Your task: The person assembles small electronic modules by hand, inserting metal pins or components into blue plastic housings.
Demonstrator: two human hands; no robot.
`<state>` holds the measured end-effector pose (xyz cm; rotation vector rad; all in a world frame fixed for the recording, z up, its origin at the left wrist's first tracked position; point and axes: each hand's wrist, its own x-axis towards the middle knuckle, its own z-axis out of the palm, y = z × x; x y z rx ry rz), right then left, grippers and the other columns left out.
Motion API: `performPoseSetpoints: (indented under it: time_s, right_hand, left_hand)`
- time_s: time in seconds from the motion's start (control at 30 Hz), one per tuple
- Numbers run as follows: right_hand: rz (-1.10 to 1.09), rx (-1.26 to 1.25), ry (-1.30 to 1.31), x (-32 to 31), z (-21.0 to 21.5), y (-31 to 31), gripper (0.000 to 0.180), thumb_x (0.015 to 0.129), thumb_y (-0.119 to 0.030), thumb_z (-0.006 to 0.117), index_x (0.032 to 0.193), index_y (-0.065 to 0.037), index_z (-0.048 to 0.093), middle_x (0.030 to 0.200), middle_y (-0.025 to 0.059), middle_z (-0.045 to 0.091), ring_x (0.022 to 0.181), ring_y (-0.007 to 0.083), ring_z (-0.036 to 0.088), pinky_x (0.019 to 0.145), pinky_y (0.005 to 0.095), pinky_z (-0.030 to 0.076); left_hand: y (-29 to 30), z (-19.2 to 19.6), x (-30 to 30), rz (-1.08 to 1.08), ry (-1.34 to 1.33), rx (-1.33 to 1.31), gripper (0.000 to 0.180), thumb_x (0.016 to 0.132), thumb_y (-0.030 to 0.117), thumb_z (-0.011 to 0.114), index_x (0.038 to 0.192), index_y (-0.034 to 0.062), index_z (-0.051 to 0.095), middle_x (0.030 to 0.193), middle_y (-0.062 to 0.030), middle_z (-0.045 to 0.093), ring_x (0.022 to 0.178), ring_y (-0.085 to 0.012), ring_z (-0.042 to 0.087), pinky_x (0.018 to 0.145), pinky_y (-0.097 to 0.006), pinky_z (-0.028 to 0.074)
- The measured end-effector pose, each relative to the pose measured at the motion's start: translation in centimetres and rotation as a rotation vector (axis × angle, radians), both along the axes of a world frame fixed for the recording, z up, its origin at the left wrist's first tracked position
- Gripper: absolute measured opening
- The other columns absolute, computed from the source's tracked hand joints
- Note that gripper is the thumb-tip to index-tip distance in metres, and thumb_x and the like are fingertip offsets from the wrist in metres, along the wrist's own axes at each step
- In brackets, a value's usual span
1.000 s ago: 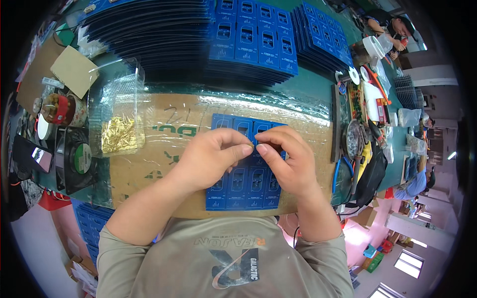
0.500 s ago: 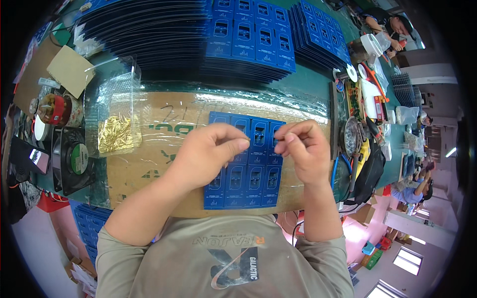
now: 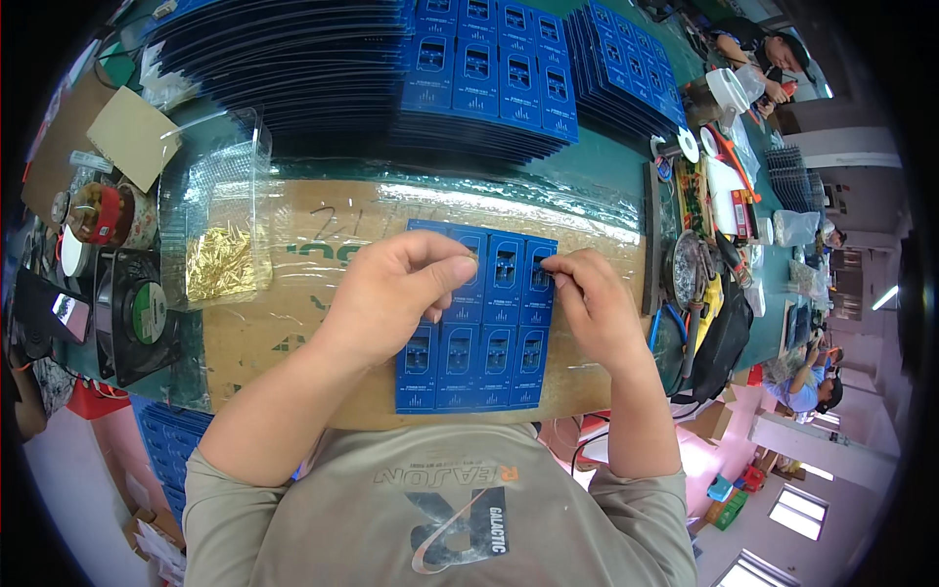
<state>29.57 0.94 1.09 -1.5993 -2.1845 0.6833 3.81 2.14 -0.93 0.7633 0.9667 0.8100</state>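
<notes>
A blue circuit board panel [image 3: 469,367], divided into several identical units, lies flat in front of me. My right hand [image 3: 595,301] is closed in a pinch, its fingertips at the upper right unit; whatever they hold is too small to make out. Over the panel's upper left part, my left hand [image 3: 396,289] has thumb and forefinger pressed together, with a tiny thing perhaps between them that I cannot name. Part of the panel is hidden beneath that hand. To the left, a clear plastic tray [image 3: 249,161] holds a heap of thin gold-coloured metal pins [image 3: 227,262].
Tall stacks of blue panels [image 3: 489,88] line the back. A cardboard sheet [image 3: 254,342] under clear film covers the bench. A black fan [image 3: 145,313] and a jar [image 3: 103,213] stand left; tools and a coiled-wire dish [image 3: 690,269] lie right. Another person [image 3: 773,59] works far right.
My right hand has come down and left, so its fingertips now meet the panel's upper right unit. My left hand has shifted slightly left and stays pinched.
</notes>
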Motion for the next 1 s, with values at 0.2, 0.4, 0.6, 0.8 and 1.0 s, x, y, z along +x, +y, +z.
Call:
performPoseSetpoints:
  time_s: [0.2, 0.4, 0.6, 0.8, 1.0]
  right_hand:
    - [-0.119, -0.104, -0.026, -0.5, 0.3, 0.1, 0.022, 0.089, -0.008, 0.058, 0.111, -0.007, 0.063, 0.103, 0.0143, 0.066, 0.09, 0.0317, 0.066, 0.079, 0.0405, 0.052]
    - [-0.157, -0.152, -0.007, -0.7, 0.4, 0.2, 0.024, 0.088, -0.009, 0.059, 0.112, -0.007, 0.063, 0.099, 0.0142, 0.067, 0.085, 0.0296, 0.067, 0.078, 0.0395, 0.053]
    - [-0.172, -0.151, -0.031, -1.1, 0.4, 0.2, 0.025, 0.087, -0.009, 0.06, 0.111, -0.007, 0.064, 0.096, 0.0129, 0.067, 0.083, 0.0288, 0.067, 0.076, 0.0393, 0.053]
    - [-0.177, -0.127, -0.029, -1.3, 0.1, 0.2, 0.024, 0.086, -0.009, 0.063, 0.11, -0.008, 0.065, 0.095, 0.0115, 0.068, 0.079, 0.0264, 0.067, 0.073, 0.0374, 0.053]
    - [-0.18, -0.099, 0.0, -1.1, -0.3, 0.0, 0.023, 0.084, -0.01, 0.068, 0.107, -0.006, 0.066, 0.091, 0.0104, 0.068, 0.075, 0.0218, 0.066, 0.07, 0.033, 0.053]
  left_hand:
    - [0.1, 0.0, 0.0, 0.015, -0.01, -0.002, 0.021, 0.091, 0.017, 0.07, 0.103, -0.0008, 0.068, 0.081, -0.0008, 0.063, 0.068, -0.0066, 0.055, 0.062, -0.022, 0.048]
    - [0.1, 0.1, -0.1, 0.002, 0.009, -0.008, 0.022, 0.091, 0.017, 0.07, 0.102, -0.0011, 0.068, 0.08, -0.0009, 0.063, 0.068, -0.0066, 0.055, 0.061, -0.021, 0.048]
    - [0.1, 0.4, 0.0, 0.017, -0.003, -0.021, 0.013, 0.091, 0.012, 0.069, 0.097, 0.0004, 0.067, 0.082, -0.0019, 0.063, 0.069, -0.0084, 0.055, 0.061, -0.023, 0.046]
    - [0.0, 0.4, 0.0, 0.012, 0.006, -0.015, 0.014, 0.091, 0.012, 0.069, 0.097, 0.0002, 0.068, 0.082, -0.0018, 0.063, 0.069, -0.0083, 0.055, 0.061, -0.023, 0.046]
    - [0.1, 0.5, -0.1, 0.007, 0.013, -0.015, 0.015, 0.09, 0.014, 0.07, 0.097, 0.0003, 0.068, 0.082, -0.0017, 0.063, 0.069, -0.0081, 0.055, 0.062, -0.023, 0.047]
